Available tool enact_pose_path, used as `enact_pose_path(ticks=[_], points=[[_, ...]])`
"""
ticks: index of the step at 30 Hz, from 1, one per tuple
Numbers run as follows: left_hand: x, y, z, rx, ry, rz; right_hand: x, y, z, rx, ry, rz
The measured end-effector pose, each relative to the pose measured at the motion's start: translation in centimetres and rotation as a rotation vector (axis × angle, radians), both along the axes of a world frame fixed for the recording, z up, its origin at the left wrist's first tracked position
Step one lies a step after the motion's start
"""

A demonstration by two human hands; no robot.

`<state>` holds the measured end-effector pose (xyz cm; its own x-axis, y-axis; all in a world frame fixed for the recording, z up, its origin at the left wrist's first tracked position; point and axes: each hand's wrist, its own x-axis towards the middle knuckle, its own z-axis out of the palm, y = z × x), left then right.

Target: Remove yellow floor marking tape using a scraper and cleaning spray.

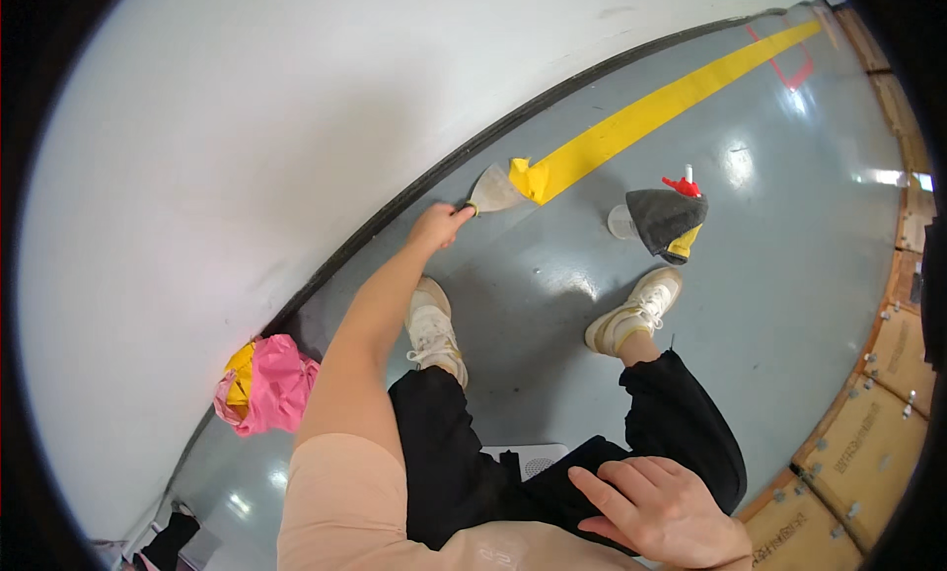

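My left hand (pixel 440 226) grips the dark handle of a scraper (pixel 496 189) with a broad, flat blade. The blade lies at floor level, its edge against the crumpled, lifted end of a yellow floor tape strip (pixel 631 129). The rest of the strip runs flat toward the far right. Over my lap on the right hovers my right hand (pixel 663 507), fingers loosely bent and apart, with nothing visible in it. Beyond my right shoe stands a spray bottle (pixel 621 222) with a red nozzle, a dark grey cloth (pixel 663 219) draped over it.
A white wall (pixel 227 177) with a dark skirting edge runs along the left. Beside it sits a pink bag (pixel 281 384) holding yellow scraps. Wooden crates (pixel 858 453) line the right side. My white shoes (pixel 434 329) stand on the grey floor, either side of the middle.
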<state>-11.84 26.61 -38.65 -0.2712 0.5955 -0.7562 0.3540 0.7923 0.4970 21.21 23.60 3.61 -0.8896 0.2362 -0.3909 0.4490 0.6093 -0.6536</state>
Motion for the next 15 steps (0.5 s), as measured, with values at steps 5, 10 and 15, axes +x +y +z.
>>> enact_pose_path(ticks=[5,10,15], points=[[-1.2,2.0,0.4,0.012,0.218,-0.205,-0.4,-0.1,-0.2,0.0,-0.023,-0.008],[-3.3,1.3,0.9,0.005,0.16,-0.2,-0.2,0.3,-0.2,-0.004,-0.058,-0.011],[-2.3,1.1,1.0,0.014,0.194,-0.05,0.0,0.5,-0.3,-0.01,-0.048,-0.03]])
